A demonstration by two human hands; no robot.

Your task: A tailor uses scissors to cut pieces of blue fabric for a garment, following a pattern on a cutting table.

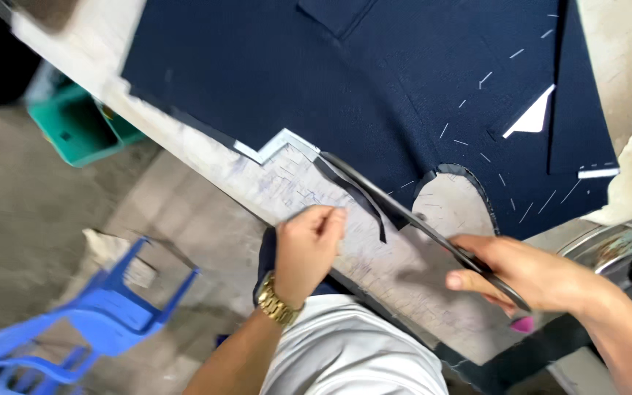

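We work at a pale cutting table [404, 271] scribbled with old pen and chalk marks, and we place everything from it. Spread over its far part lies the navy blue fabric [316, 80], marked with short white chalk dashes and cut with a rounded notch at its near edge.

Our right hand [524, 274] is closed around the handles of long black tailor's scissors [411, 219]; the narrowly parted blades run from the hand toward the fabric's near edge. A thin dark cut strip [352, 194] hangs off that edge beside the blades and trails onto the bare table.

Our left hand [307, 249], with a gold wristwatch [276, 301] on the wrist, rests on the table just near of the strip, fingers curled loosely; we cannot tell whether it pinches anything.

A white triangle of tailor's chalk [534, 117] lies on the fabric toward the far right.

On the floor left of the table stands a green plastic bin [82, 124]; what it holds is too blurred to tell. Nearer, also left, a blue plastic stool [74, 322] lies tipped.
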